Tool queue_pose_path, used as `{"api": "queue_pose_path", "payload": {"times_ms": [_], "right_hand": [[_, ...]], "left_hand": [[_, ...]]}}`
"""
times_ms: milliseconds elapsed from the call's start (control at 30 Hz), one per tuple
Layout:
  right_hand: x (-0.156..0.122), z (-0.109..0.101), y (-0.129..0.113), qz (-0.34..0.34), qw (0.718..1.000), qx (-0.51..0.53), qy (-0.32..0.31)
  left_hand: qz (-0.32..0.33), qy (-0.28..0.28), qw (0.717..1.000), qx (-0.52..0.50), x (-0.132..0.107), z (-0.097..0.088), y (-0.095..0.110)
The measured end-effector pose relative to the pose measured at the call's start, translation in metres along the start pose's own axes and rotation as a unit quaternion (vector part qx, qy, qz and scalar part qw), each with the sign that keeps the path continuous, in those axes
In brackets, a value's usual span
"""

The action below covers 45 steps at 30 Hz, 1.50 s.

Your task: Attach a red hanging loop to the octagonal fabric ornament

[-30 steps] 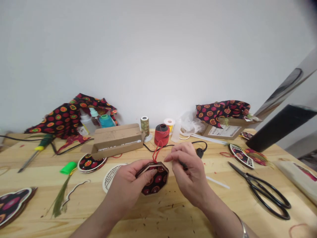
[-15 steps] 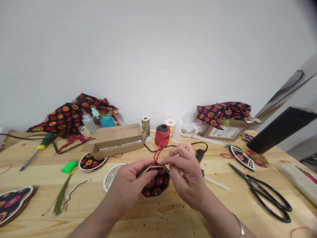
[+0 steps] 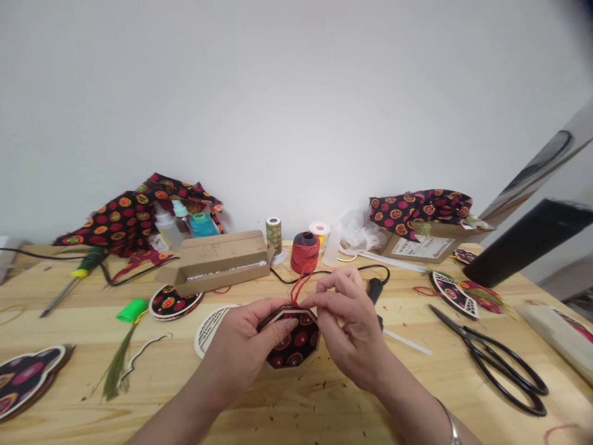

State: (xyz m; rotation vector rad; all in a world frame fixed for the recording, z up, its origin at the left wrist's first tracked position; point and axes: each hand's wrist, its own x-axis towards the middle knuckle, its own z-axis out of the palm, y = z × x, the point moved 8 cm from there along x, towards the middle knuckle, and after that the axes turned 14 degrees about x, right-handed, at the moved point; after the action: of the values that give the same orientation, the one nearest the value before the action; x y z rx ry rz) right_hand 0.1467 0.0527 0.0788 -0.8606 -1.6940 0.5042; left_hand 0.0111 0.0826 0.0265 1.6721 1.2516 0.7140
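"Holding what, from the head view?"
"Left hand [image 3: 241, 352] grips an octagonal ornament [image 3: 294, 349], black with red dots, over the table [image 3: 278, 420]; right hand [image 3: 352, 334] pinches narrowly at its top edge, by the red cord [image 3: 299, 287]."
"Writing?"
"Box label [image 3: 421, 247]: too small to read."

A pale wooden tabletop [image 3: 74, 337] carries a cardboard box [image 3: 217, 262], a spool of red thread [image 3: 305, 252], a screwdriver [image 3: 76, 278], black-handled scissors [image 3: 491, 364] and a round patterned disc [image 3: 175, 303].
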Motion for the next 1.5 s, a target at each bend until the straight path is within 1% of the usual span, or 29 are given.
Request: {"api": "queue_pose_path", "payload": {"times_ms": [700,1267,1500], "right_hand": [[0.0001,-0.0008,0.0002,-0.006,1.000,-0.003,0.002],[-0.0003,0.0021,0.0051,0.012,1.000,0.012,-0.012],[-0.0012,0.0029,0.0021,0.008,1.000,-0.001,-0.023]], "left_hand": [[-0.005,-0.005,1.000,-0.006,-0.0010,0.0014,0.0005],[0.007,0.006,1.000,0.011,-0.0018,-0.0002,0.0017],[0.008,0.009,1.000,0.009,-0.0014,-0.0009,0.0018]]}}
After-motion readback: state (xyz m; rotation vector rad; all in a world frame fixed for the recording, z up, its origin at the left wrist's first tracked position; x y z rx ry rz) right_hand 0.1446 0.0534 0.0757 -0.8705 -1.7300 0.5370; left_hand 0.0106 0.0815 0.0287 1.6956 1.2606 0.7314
